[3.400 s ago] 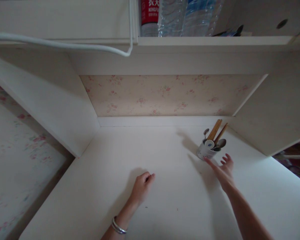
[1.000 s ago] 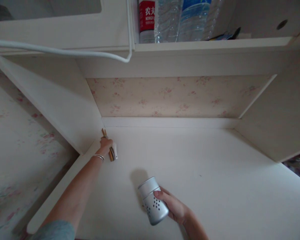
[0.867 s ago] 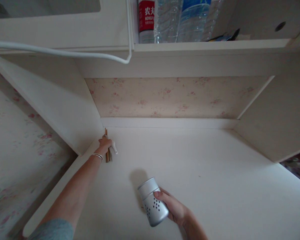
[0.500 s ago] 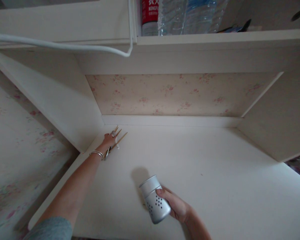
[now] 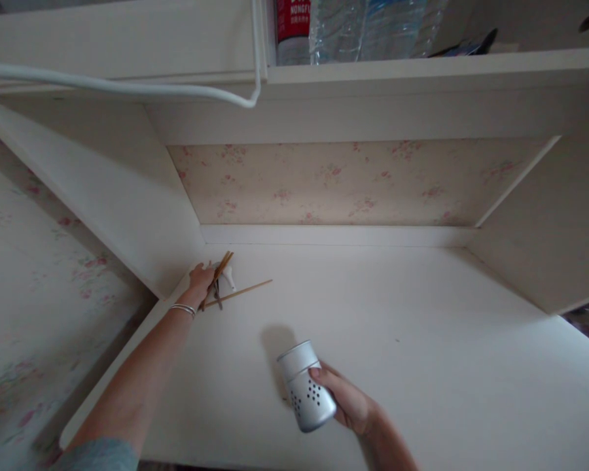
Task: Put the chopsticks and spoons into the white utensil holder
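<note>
At the far left of the white desktop [image 5: 353, 314], my left hand [image 5: 202, 277] is beside a small heap of utensils, its fingers loosely spread. Thin wooden chopsticks [image 5: 224, 263] lie slanted against that hand's edge, and one separate chopstick [image 5: 248, 289] points out to the right. Among them are a white spoon-like piece [image 5: 230, 278] and a dark metal piece [image 5: 218, 296] whose kind is unclear. Nearer to me, my right hand [image 5: 351, 399] grips a silver metal utensil holder [image 5: 308, 392] with punched holes. The holder is tilted, its rim toward the upper left; its inside is hidden.
Overhead, a shelf [image 5: 422, 70] holds plastic-wrapped bottles [image 5: 368, 29] and a red-labelled bottle [image 5: 293, 23]. A white cable-like tube [image 5: 127, 88] runs below the upper cupboard. Side panels [image 5: 122, 190] border the desk left and right, with floral wallpaper [image 5: 324, 183] behind.
My left hand has drawn back left and loosened from the utensils. One chopstick has swung out to the right onto the desk. My right hand and the holder have barely shifted.
</note>
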